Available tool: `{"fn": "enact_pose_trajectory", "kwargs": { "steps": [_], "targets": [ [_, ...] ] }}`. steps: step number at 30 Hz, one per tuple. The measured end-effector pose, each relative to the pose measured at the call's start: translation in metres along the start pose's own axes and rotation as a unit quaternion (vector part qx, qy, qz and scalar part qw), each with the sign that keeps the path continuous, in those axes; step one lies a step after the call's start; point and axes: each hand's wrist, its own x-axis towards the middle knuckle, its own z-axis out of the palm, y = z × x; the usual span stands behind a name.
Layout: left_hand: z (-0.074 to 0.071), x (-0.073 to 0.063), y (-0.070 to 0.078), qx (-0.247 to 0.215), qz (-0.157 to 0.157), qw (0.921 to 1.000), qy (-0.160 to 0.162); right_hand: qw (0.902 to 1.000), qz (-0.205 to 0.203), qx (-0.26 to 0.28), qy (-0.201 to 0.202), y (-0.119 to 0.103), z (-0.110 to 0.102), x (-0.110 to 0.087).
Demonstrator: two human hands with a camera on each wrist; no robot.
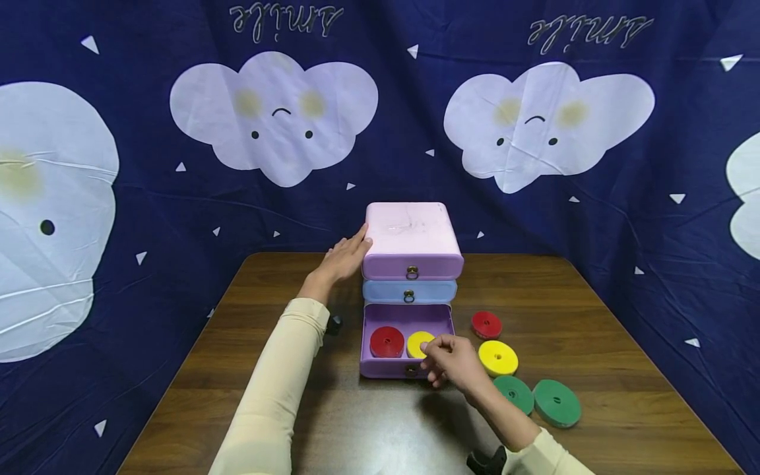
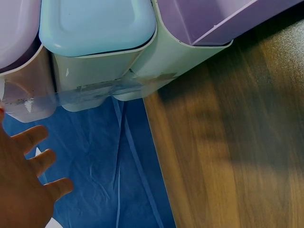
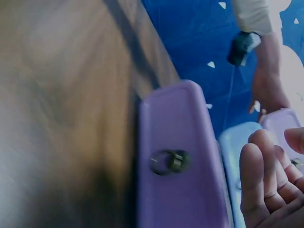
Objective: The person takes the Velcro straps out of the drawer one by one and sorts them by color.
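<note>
A small three-drawer organizer has a pink top, with a purple drawer and a blue drawer closed and the lowest purple drawer pulled out. Inside the lowest drawer lie a red roll of tape and a yellow roll. My left hand rests against the organizer's upper left side, fingers extended. Over the open drawer's front right, my right hand has loosely bent fingers and overlaps the yellow roll's edge. Nothing shows between its fingers in the right wrist view.
Right of the organizer, a red roll, a yellow roll and two green rolls lie on the wooden table. A dark blue cloth with white clouds hangs behind. Metal ring pulls stick out from the drawer fronts.
</note>
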Motion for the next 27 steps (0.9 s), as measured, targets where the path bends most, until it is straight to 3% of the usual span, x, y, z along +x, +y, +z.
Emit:
{"fn": "enact_pose_trajectory", "kwargs": {
  "steps": [8,15,20,27],
  "targets": [
    [0.000,0.001,-0.002,0.007,0.000,1.0000,0.002,0.9958,-0.079,-0.042,0.018,-0.024,-0.022,0.018],
    [0.000,0.002,-0.001,0.008,-0.003,1.0000,-0.001,0.9819,-0.144,-0.119,0.032,-0.031,-0.037,0.037],
    [0.000,0.002,0.000,0.007,-0.008,0.9999,-0.002,0.9698,-0.184,-0.160,0.000,-0.027,-0.045,0.052],
    [0.000,0.002,0.000,0.008,-0.013,0.9999,-0.002,0.9596,-0.188,-0.203,-0.049,-0.019,-0.051,0.069]
  ]
}}
